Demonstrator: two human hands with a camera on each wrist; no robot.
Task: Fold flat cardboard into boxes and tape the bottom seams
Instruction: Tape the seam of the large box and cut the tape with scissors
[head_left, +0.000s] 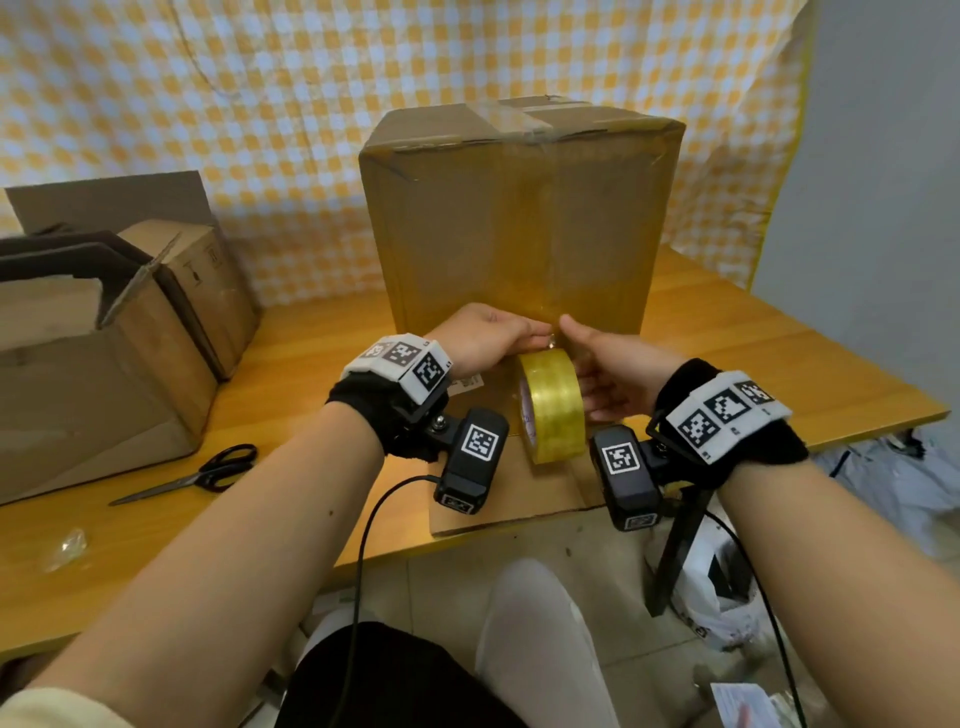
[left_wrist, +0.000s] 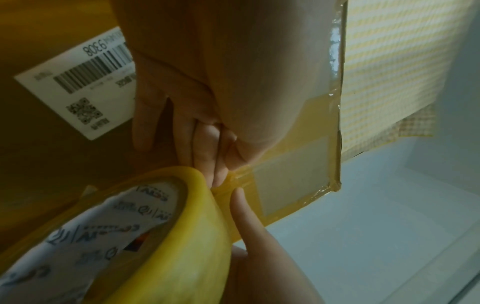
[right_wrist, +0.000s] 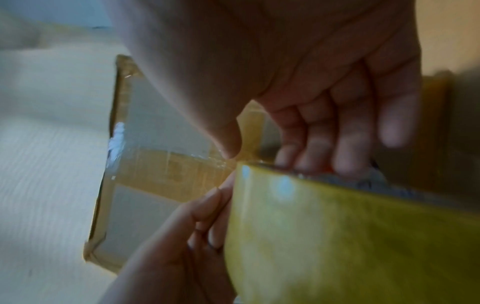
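Observation:
A tall brown cardboard box stands on the wooden table, with clear tape across the seam on its top. At the foot of its near face my right hand holds a yellow tape roll, thumb above and fingers tucked into the core. A tape strip runs from the roll onto the box. My left hand pinches this strip just above the roll, and its fingertips meet the right thumb there. The right wrist view is blurred.
Black scissors lie at the left front of the table. Open cardboard boxes crowd the left side. A flat cardboard sheet lies under the roll and overhangs the table edge. A white barcode label is on the cardboard.

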